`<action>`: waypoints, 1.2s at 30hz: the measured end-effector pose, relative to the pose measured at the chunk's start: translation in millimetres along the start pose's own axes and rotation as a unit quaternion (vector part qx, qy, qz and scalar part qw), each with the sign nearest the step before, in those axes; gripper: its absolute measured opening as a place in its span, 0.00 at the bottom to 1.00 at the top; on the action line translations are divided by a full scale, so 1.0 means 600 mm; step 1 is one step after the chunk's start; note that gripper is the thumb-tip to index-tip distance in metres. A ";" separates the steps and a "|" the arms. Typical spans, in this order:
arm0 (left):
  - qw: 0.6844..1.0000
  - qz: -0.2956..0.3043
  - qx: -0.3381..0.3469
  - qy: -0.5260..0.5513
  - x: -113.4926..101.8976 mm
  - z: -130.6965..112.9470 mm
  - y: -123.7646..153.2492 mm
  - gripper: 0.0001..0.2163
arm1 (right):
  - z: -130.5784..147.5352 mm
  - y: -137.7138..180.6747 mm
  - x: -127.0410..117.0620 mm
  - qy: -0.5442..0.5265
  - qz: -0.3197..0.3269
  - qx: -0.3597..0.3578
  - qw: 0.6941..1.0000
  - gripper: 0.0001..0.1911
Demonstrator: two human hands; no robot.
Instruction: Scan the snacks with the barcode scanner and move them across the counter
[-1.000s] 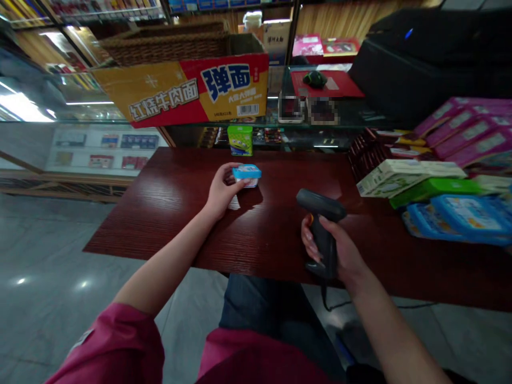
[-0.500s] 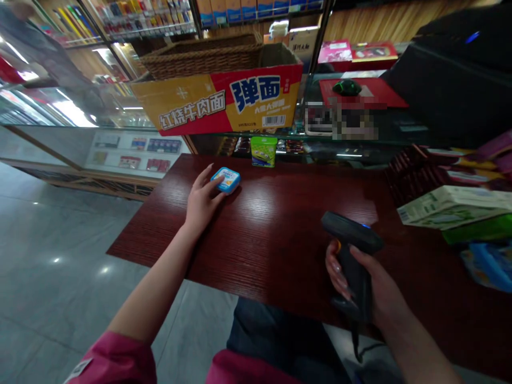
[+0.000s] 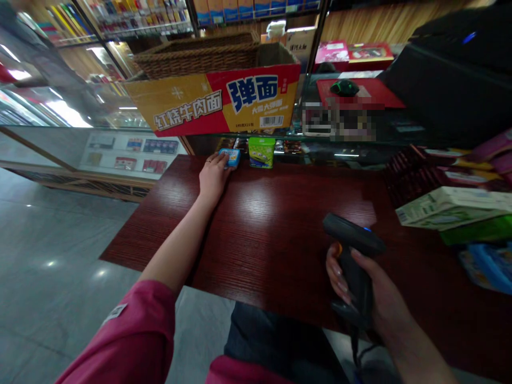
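The left hand [image 3: 213, 172] is now reaching farther out, bringing the blue box [image 3: 233, 156] beneath its fingers beside the green pack [image 3: 261, 153]; whether it is gripping or just pressing is hard to tell. The right hand [image 3: 382, 290] is clasping the scanner [image 3: 359, 280], and the noodle carton [image 3: 224, 105] is crowding the space beyond the left grip.

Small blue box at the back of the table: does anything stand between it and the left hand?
Nothing visible does. The left hand is already on the small blue box. The green pack stands to the right of the box in the view, not between it and the hand.
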State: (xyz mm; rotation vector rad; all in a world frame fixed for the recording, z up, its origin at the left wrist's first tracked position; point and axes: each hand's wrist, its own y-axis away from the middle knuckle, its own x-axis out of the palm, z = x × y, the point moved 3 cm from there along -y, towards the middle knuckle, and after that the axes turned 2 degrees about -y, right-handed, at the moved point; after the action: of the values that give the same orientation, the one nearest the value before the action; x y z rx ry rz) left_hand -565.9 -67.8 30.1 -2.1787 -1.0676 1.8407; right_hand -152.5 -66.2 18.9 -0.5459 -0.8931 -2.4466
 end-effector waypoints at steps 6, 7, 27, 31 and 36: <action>1.000 -0.008 -0.020 0.011 0.007 0.033 -0.017 0.22 | 0.001 -0.002 0.004 -0.012 0.017 -0.009 1.000 0.22; 1.000 -0.009 -0.019 0.017 0.010 0.038 -0.019 0.23 | 0.002 -0.002 0.005 -0.013 0.021 -0.013 1.000 0.22; 0.998 -0.003 0.060 0.031 0.030 0.035 -0.021 0.21 | 0.000 0.000 0.006 -0.046 0.024 -0.021 0.998 0.20; 0.995 0.012 0.093 0.040 0.033 0.026 -0.021 0.20 | 0.000 -0.003 0.006 -0.038 0.026 -0.014 0.999 0.21; 0.989 0.029 0.132 0.053 0.037 0.028 -0.019 0.22 | -0.001 -0.002 0.004 -0.038 0.037 -0.028 0.998 0.20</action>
State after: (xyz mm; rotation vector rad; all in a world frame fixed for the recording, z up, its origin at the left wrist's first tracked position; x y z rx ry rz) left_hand -585.5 -52.6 12.8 -2.1424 -0.7028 1.7511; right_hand -154.9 -66.5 19.4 -0.6850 -0.8206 -2.4045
